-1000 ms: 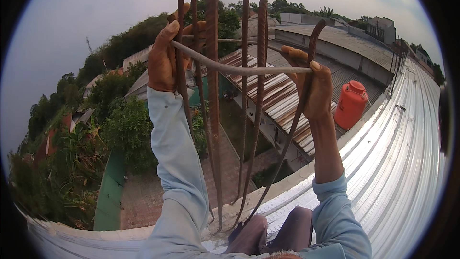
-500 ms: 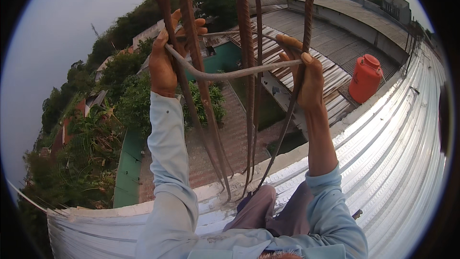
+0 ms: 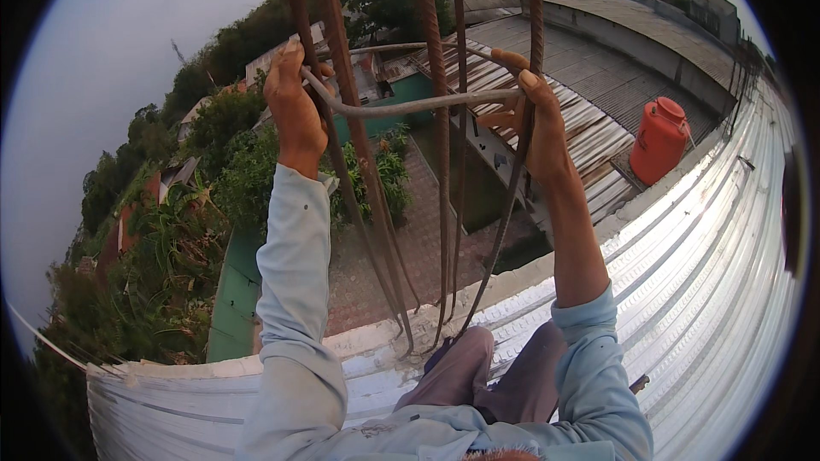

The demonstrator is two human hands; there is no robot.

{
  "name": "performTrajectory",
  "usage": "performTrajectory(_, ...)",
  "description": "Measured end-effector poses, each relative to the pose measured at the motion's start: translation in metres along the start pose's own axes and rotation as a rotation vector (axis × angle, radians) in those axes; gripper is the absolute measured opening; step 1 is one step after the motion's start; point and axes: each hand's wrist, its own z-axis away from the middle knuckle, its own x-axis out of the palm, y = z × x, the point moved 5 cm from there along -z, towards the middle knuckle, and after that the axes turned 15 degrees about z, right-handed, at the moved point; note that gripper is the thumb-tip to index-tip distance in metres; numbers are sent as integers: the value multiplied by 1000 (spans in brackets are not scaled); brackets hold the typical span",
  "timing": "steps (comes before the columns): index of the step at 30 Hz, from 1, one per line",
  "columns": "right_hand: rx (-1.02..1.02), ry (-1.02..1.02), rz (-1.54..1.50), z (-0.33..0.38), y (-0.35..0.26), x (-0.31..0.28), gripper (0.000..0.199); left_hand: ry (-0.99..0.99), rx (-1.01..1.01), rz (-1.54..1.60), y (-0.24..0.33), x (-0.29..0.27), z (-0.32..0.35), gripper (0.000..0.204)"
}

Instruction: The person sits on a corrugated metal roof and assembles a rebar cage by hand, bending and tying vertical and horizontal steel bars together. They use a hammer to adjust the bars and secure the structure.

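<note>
Left hand (image 3: 295,107): your fingers are wrapped around the left end of the bent steel loop (image 3: 410,105), against the upright rusty bars (image 3: 342,102).
Right hand (image 3: 538,124): your fingers grip the loop's right end beside the outer bar (image 3: 535,26).
Loop: level, spanning the bars, above the metal roof (image 3: 700,290).
Background: orange tank (image 3: 659,141) on a lower roof.

A thin bent stirrup bar (image 3: 410,107) lies crosswise against upright rusty rebars (image 3: 436,162).

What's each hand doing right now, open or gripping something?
Left hand: closed on the bent steel tie beside the rusty upright bars.
Right hand: closed on the tie's other end.
</note>
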Motion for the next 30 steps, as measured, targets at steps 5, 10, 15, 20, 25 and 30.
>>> performTrajectory(5, -164, 124, 217, -6, 4, -11, 70, -3, -61, -74, -5, 7, 15, 45)
performTrajectory(10, -322, 251, 342, -4, 2, -10, 64, 12, 83, -79, -3, 9, 10, 45)
performTrajectory(15, -289, 220, 283, -3, 1, -9, 61, 24, 203, -163, -3, -4, 10, 46)
performTrajectory(20, -187, 210, 241, 32, 43, 0, 71, 19, 30, -324, -41, -43, 51, 49)
performTrajectory(25, -128, 182, 235, 62, 60, 14, 74, 13, -64, -219, -52, -62, 84, 52)
performTrajectory(30, -46, 183, 259, 121, 121, 13, 76, -22, -66, -212, -103, -110, 122, 59)
